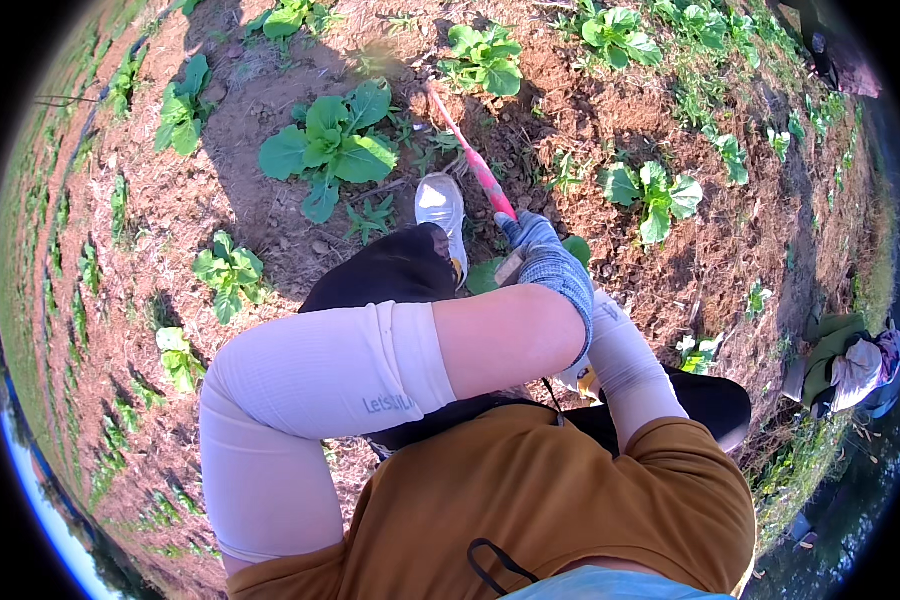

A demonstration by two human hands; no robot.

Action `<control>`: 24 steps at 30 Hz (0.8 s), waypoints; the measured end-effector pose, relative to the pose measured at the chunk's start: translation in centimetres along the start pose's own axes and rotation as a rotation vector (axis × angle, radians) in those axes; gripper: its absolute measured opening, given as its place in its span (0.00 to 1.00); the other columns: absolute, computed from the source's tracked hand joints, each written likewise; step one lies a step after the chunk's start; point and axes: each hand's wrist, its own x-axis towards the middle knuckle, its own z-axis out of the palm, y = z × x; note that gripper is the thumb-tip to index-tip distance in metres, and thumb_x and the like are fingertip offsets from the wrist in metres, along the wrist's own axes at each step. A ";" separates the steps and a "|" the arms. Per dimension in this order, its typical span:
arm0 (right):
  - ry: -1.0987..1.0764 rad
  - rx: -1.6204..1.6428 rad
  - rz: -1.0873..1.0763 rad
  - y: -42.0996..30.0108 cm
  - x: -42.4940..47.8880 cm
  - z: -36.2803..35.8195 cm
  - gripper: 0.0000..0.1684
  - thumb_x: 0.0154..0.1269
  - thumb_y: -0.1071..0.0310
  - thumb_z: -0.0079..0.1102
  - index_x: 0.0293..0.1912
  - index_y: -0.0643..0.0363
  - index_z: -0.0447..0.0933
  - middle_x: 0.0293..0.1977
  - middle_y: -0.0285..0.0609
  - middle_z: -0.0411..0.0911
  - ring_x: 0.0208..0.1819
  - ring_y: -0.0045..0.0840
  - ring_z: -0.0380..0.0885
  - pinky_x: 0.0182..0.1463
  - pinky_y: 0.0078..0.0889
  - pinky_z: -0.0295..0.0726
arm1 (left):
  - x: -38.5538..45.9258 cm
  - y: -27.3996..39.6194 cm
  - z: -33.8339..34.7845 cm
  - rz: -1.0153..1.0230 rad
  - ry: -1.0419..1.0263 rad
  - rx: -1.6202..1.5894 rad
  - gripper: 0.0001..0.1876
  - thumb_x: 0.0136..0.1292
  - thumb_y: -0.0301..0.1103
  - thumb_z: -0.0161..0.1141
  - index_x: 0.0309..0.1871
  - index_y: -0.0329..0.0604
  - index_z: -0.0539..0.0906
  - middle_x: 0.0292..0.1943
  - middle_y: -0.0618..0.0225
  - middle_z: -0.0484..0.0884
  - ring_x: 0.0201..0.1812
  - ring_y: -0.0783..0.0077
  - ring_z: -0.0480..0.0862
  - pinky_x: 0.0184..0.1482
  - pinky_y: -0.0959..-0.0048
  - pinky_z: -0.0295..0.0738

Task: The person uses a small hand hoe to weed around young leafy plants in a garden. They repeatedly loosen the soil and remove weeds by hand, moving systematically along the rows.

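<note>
My left hand (546, 259), in a blue-grey knit glove, is closed around the pink handle (483, 176) of a tool. The handle slants away past my shoe to the loosened soil, where the tool's head is blurred and cannot be made out. My right forearm (630, 352), in a white sleeve, reaches up behind the left glove, which hides the right hand. Below the left glove, broad leaves (484, 277) of a plant show partly. A large leafy green plant (330, 146) grows left of the handle, and another (486, 60) stands near its far end.
My white shoe (440, 199) rests on the soil beside the handle. More leafy plants (652, 199) grow to the right and left (229, 276). A person (844, 364) appears bent over at the right edge. A dark hose-like line (82, 135) runs along the left.
</note>
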 end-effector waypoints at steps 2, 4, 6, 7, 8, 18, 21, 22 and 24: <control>0.080 -0.058 -0.198 -3.7 3.7 -1.3 0.34 0.63 0.39 0.44 0.40 0.66 0.76 0.33 0.61 0.77 0.40 0.50 0.76 0.43 0.44 0.73 | -2.0 -0.8 -0.9 0.069 0.005 -0.051 0.13 0.52 0.34 0.62 0.42 0.47 0.84 0.41 0.64 0.84 0.40 0.61 0.84 0.38 0.61 0.78; 0.169 -0.011 -0.292 -6.4 8.7 -2.2 0.33 0.64 0.39 0.43 0.37 0.64 0.75 0.29 0.58 0.77 0.35 0.48 0.77 0.40 0.41 0.73 | -3.5 -0.9 -2.2 0.113 -0.016 -0.074 0.12 0.51 0.34 0.62 0.40 0.48 0.85 0.39 0.63 0.84 0.39 0.62 0.84 0.36 0.61 0.78; 0.028 0.145 -0.126 -9.2 12.1 -3.0 0.33 0.64 0.39 0.41 0.37 0.63 0.75 0.26 0.54 0.78 0.31 0.47 0.77 0.38 0.41 0.74 | -5.1 -1.5 -4.2 0.091 -0.079 -0.103 0.11 0.50 0.33 0.62 0.39 0.48 0.86 0.38 0.63 0.84 0.38 0.61 0.84 0.36 0.60 0.78; -0.014 0.137 -0.057 -9.5 13.9 -3.2 0.34 0.65 0.38 0.39 0.39 0.63 0.76 0.23 0.52 0.78 0.30 0.46 0.78 0.37 0.41 0.75 | -5.5 -1.5 -4.8 0.099 -0.097 -0.110 0.12 0.51 0.33 0.62 0.40 0.47 0.85 0.39 0.63 0.84 0.38 0.62 0.84 0.36 0.61 0.78; 0.021 0.074 -0.083 -8.7 14.9 -3.5 0.35 0.65 0.38 0.39 0.40 0.63 0.76 0.24 0.53 0.78 0.31 0.46 0.78 0.38 0.41 0.76 | -5.7 -1.4 -5.3 0.108 -0.116 -0.114 0.12 0.51 0.33 0.62 0.40 0.47 0.85 0.39 0.63 0.84 0.38 0.62 0.84 0.36 0.61 0.78; -0.002 -0.080 0.108 9.8 2.5 -1.5 0.34 0.65 0.39 0.38 0.46 0.64 0.73 0.40 0.61 0.76 0.46 0.48 0.75 0.48 0.43 0.72 | -6.4 -2.0 -4.6 0.225 0.045 -0.054 0.13 0.51 0.34 0.61 0.41 0.46 0.84 0.38 0.62 0.84 0.38 0.62 0.84 0.35 0.63 0.78; 0.045 0.055 0.141 11.2 -4.5 -1.3 0.33 0.65 0.40 0.40 0.45 0.63 0.73 0.38 0.60 0.77 0.43 0.48 0.76 0.45 0.43 0.73 | -6.7 -2.2 -4.7 0.241 0.068 -0.050 0.13 0.51 0.33 0.61 0.41 0.45 0.84 0.37 0.62 0.84 0.37 0.62 0.84 0.35 0.63 0.78; 0.072 0.079 0.129 10.3 -6.5 -1.3 0.32 0.64 0.40 0.40 0.45 0.63 0.73 0.37 0.59 0.77 0.42 0.48 0.76 0.45 0.42 0.73 | -6.5 -2.2 -4.8 0.240 0.078 -0.047 0.13 0.51 0.33 0.61 0.41 0.45 0.84 0.37 0.62 0.84 0.37 0.62 0.84 0.35 0.63 0.78; 0.099 0.098 0.086 8.5 -8.6 -1.4 0.31 0.64 0.41 0.42 0.44 0.62 0.73 0.35 0.59 0.77 0.41 0.48 0.77 0.43 0.42 0.73 | -6.4 -2.0 -4.8 0.242 0.095 -0.060 0.13 0.51 0.33 0.61 0.41 0.45 0.84 0.36 0.62 0.84 0.37 0.62 0.84 0.35 0.63 0.78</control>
